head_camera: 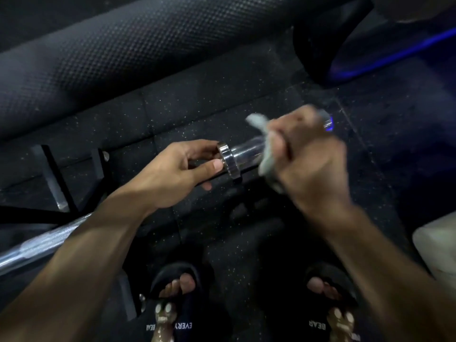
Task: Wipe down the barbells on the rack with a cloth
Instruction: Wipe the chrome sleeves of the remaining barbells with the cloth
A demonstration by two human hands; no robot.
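Note:
A chrome barbell (246, 153) runs from lower left to upper right across the view. Its knurled shaft (47, 240) passes under my left forearm, and its sleeve end (327, 120) shows past my right hand. My left hand (177, 170) grips the bar just left of the shiny collar (228, 160), thumb against the collar. My right hand (308, 156), blurred by motion, is wrapped round the sleeve and holds a pale grey cloth (265, 149) against it. Part of the cloth sticks out above and below the fist.
A black rack frame (53, 178) stands at the left below the bar. A long textured black pad (123, 53) lies behind. Dark speckled rubber floor (246, 243) is underfoot, with my feet in black slippers (182, 292). A pale object (435, 245) sits at the right edge.

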